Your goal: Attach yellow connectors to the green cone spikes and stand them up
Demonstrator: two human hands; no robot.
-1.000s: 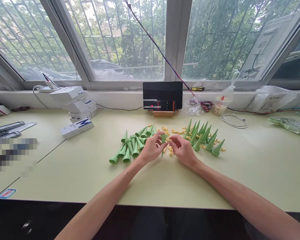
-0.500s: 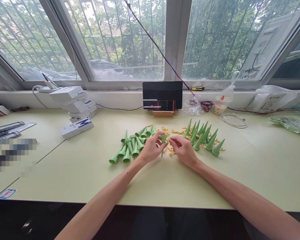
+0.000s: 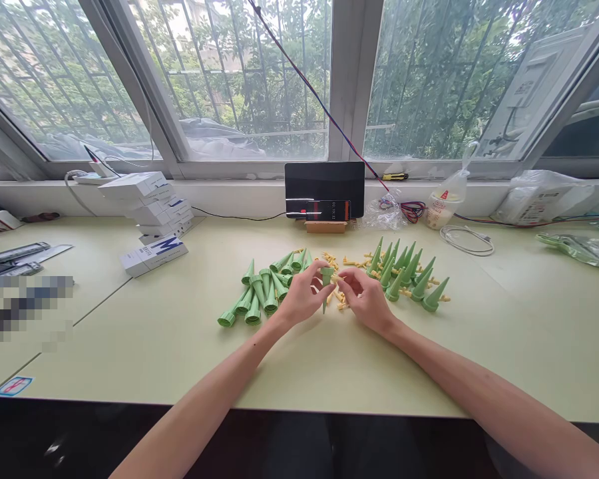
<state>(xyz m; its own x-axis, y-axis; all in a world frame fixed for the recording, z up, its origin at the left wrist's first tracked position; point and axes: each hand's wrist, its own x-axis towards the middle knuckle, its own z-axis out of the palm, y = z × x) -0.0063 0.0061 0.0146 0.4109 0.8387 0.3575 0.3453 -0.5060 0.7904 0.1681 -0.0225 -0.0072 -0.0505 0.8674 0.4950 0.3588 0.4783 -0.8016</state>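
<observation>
Between the thumb and fingers of my left hand [image 3: 307, 291] is a green plastic cone spike [image 3: 326, 275], its tip pointing down and its wide collar up. My right hand [image 3: 365, 294] pinches a small yellow plastic valve [image 3: 335, 280] against the side of the cone's collar; the fingers partly hide it. Left of my hands lies a pile of green cones [image 3: 256, 290] with open ends toward me. Loose yellow valves [image 3: 329, 258] lie behind and beneath my hands. To the right, several green cones [image 3: 408, 269] stand tip up, with yellow valves sticking out of their sides.
A dark tablet [image 3: 324, 179] with a phone [image 3: 328, 211] before it leans at the back. White boxes [image 3: 152, 207] are stacked at the left. A bagged cup [image 3: 442, 207], a coiled white cable [image 3: 466, 240] and plastic bags [image 3: 544, 196] lie at the back right.
Both hands stay nearly in place. The yellow valve shows more clearly between my right fingertips and the cone.
</observation>
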